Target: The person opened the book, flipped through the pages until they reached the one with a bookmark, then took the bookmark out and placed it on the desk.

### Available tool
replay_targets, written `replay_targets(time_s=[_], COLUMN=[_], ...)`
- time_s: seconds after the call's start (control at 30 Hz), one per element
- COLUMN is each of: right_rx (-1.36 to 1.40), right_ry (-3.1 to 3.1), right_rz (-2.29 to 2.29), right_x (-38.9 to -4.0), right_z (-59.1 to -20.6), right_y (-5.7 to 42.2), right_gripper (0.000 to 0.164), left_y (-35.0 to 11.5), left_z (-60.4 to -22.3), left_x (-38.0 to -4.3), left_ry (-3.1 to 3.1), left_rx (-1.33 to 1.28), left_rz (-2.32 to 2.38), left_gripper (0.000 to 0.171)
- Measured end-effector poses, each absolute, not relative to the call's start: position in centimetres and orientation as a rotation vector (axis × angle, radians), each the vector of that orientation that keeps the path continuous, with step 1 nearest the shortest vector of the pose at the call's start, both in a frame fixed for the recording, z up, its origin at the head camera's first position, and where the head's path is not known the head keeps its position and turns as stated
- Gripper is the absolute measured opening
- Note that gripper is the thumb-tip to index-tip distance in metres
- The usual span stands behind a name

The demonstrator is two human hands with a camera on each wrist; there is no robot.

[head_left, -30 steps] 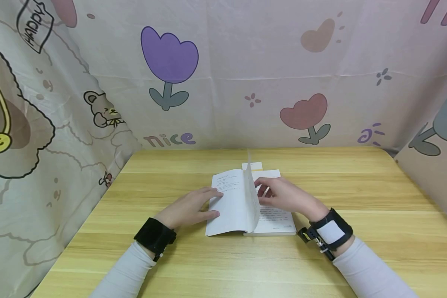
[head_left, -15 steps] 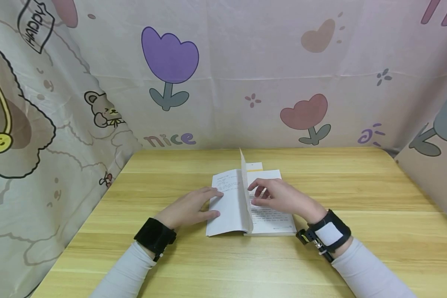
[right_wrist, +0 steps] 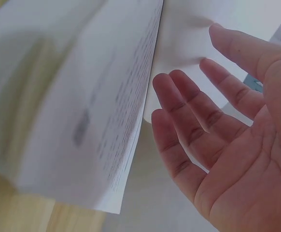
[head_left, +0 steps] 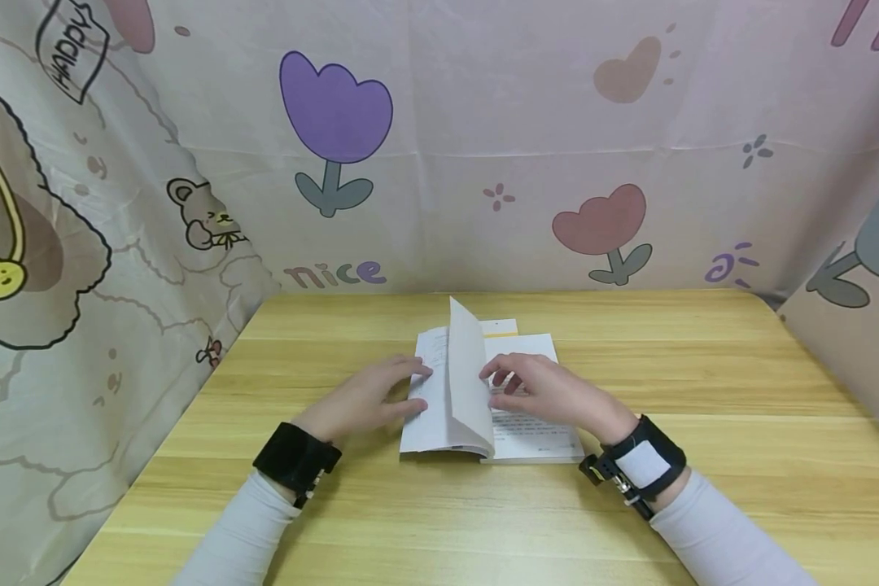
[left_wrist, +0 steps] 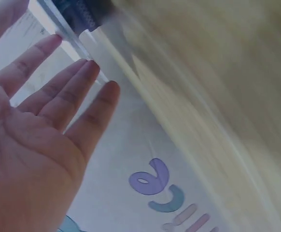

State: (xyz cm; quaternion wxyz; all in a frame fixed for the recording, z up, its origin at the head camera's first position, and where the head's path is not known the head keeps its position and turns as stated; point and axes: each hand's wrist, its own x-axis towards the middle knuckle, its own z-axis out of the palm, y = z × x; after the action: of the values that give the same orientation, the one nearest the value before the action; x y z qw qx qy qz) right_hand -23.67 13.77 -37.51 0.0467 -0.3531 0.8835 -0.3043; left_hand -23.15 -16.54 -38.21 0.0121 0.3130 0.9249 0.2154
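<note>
An open book lies in the middle of the wooden table. One page stands up from the spine, leaning left. My left hand rests with straight fingers on the left pages, its fingertips at the book's edge. My right hand hovers over the right page with loose, spread fingers just behind the lifted page. Neither hand grips anything.
A cloth backdrop printed with tulips and a bear surrounds the table on three sides. A slip with a yellow band pokes out behind the book. Bare wood lies left, right and in front of the book.
The lifted page has swung from upright over toward the left. My right hand followed it slightly leftward, and my left hand shifted a little up the left page.
</note>
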Motion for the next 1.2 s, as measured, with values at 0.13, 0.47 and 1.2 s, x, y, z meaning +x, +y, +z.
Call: replay_targets(time_s=[0.13,0.47,1.2], right_rx=[-1.106,-1.153,-1.294], right_ry=[2.678,2.667,2.644], right_rz=[-0.945,-0.926,-0.873], right_x=[-23.5,-23.0,-22.1], right_z=[-37.5,-37.5,-36.7], right_y=[13.6,13.2,12.6], right_gripper=[0.034,0.037,0.027], left_y=[-17.2,-17.4,-16.0], left_z=[-37.5,-36.1,-36.2], left_x=[-23.6,-24.0,-23.8], left_ry=[2.875,2.903,3.006], left_rx=[1.049,1.199,1.465], left_rz=[0.895,1.093,0.992], left_gripper=[0.047,0.045,0.034])
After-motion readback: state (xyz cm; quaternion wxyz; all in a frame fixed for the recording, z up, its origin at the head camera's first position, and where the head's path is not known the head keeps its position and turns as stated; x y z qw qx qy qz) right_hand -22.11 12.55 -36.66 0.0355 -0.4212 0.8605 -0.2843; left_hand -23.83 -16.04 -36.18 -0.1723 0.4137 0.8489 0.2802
